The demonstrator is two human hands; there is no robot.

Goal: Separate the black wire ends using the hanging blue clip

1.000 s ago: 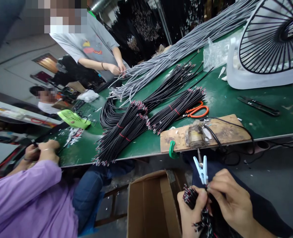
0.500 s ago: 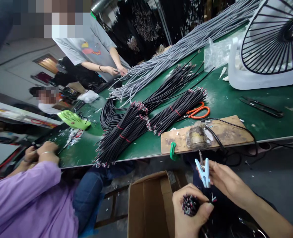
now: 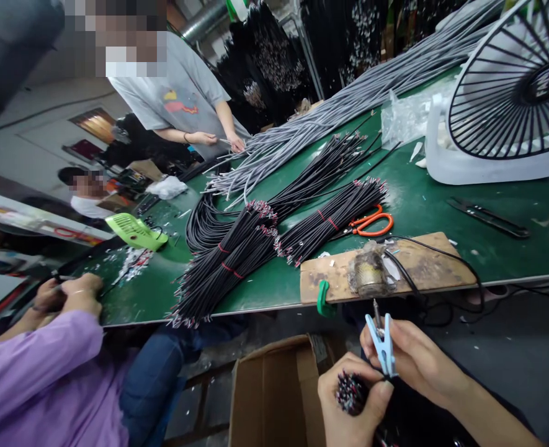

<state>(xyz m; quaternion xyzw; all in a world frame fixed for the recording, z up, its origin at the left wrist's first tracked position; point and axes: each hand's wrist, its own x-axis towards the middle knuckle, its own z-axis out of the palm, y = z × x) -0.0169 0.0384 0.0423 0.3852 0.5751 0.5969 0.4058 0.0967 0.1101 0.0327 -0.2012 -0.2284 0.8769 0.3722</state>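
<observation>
My left hand (image 3: 355, 403) is wrapped round a bundle of thin black cables (image 3: 350, 392), their stripped ends facing up. Its thumb and forefinger pinch at the lower end of a light-blue clothespin (image 3: 382, 347), where one cable end seems to sit. Behind that clothespin my right hand (image 3: 414, 354) has its fingers curled, with fingertips showing on the left side; what they grip is hidden. Just above is a thin metal tip (image 3: 375, 307), like a soldering iron's, sticking out from a dirty metal cylinder (image 3: 371, 276) on a wooden board (image 3: 432, 257).
Tied black cable bundles (image 3: 227, 261), orange-handled scissors (image 3: 371, 222), black snips (image 3: 488, 217), long grey cables (image 3: 311, 124) and a white fan (image 3: 469, 167) lie or stand on the green table (image 3: 423, 208). A cardboard box (image 3: 274, 397) stands below. Two co-workers handle cables nearby.
My right hand moved from the clothespin's lower end to behind it, and its fingers now curl further round. My left hand turned the cable bundle upward. The view shifted slightly.
</observation>
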